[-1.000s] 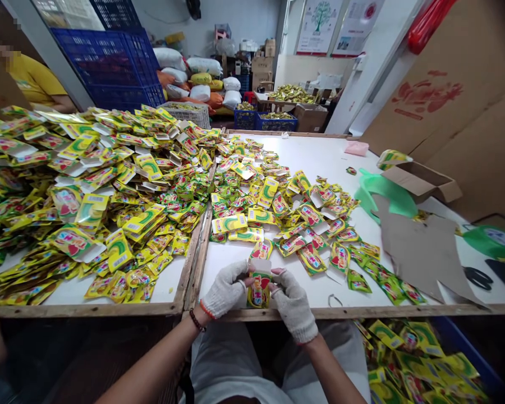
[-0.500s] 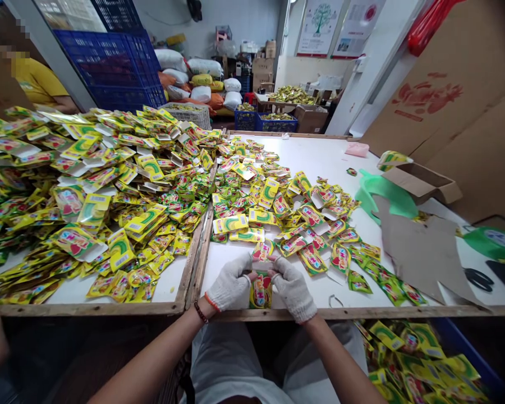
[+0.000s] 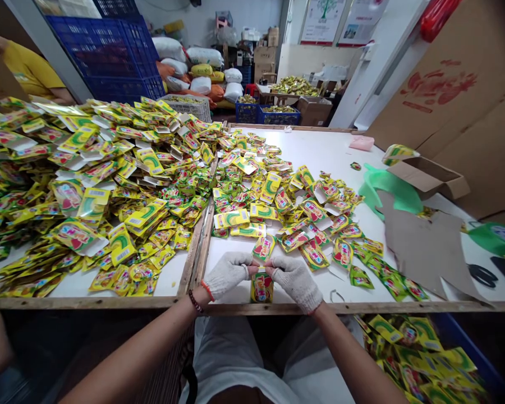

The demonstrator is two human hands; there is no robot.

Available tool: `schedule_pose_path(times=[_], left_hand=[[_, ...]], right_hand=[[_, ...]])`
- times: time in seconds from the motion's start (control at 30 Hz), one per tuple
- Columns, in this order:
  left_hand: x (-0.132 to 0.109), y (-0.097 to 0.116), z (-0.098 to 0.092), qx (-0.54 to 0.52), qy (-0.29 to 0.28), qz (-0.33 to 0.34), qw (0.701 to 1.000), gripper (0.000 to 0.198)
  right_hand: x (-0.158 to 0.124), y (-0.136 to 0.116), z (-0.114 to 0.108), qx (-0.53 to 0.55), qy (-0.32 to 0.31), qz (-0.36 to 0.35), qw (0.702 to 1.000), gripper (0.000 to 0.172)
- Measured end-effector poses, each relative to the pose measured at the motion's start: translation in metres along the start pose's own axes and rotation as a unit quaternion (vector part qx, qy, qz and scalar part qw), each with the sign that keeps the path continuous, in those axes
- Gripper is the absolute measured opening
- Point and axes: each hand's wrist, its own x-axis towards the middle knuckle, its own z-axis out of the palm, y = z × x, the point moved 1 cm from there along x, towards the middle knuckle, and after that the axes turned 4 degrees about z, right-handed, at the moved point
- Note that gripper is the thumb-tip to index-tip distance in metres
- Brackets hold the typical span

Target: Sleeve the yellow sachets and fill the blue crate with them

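Both of my hands wear white knit gloves that leave the fingertips bare. Between them, at the table's front edge, is a small yellow and green printed carton [image 3: 261, 289] with its front panel facing up. My left hand [image 3: 230, 274] pinches the carton's top end from the left. From the right, my right hand [image 3: 295, 279] pinches the same end, thumbs close together. The fingers partly cover the top flap. Just beyond the fingertips lies another printed carton [image 3: 264, 247]. More cartons [image 3: 313, 255] and small green sachets [image 3: 361, 276] spread over the table beyond and to the right.
A wooden divider [image 3: 198, 247] separates my table section from a large heap of cartons and sachets [image 3: 88, 168]. On the right lie grey cardboard [image 3: 425, 247], black-handled scissors [image 3: 482, 275] and green plastic [image 3: 389, 191]. Below, a blue crate [image 3: 467, 336] holds cartons. A person in yellow [image 3: 33, 67] is at the left.
My fingertips have come closer together over the carton's top end, and its pale opening now shows less. The view has shifted slightly.
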Motion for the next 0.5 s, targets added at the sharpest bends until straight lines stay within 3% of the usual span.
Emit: schedule_pose_path(times=[0.1,0.2,0.27,0.4,0.5], left_hand=[[-0.011,-0.003,0.0,0.127,-0.018,0.102,0.986,0.025],[-0.025,-0.006,0.003,0.252,-0.032,0.223,0.941,0.023],[-0.028,-0.005,0.005,0.297,-0.032,0.261,0.918,0.025],[-0.01,0.006,-0.001,0.326,-0.062,0.255,0.908,0.024],[0.022,0.014,-0.025,0.461,0.002,0.189,0.867,0.018]], right_hand=[[-0.009,0.008,-0.004,0.0,-0.009,-0.074,0.997,0.018],[-0.023,0.016,-0.005,0.005,-0.027,-0.15,0.988,0.027],[-0.029,0.02,0.001,-0.003,-0.015,-0.171,0.985,0.032],[-0.025,0.016,0.014,0.007,0.07,-0.137,0.988,0.025],[-0.03,0.007,-0.013,-0.021,0.161,-0.068,0.984,0.019]])
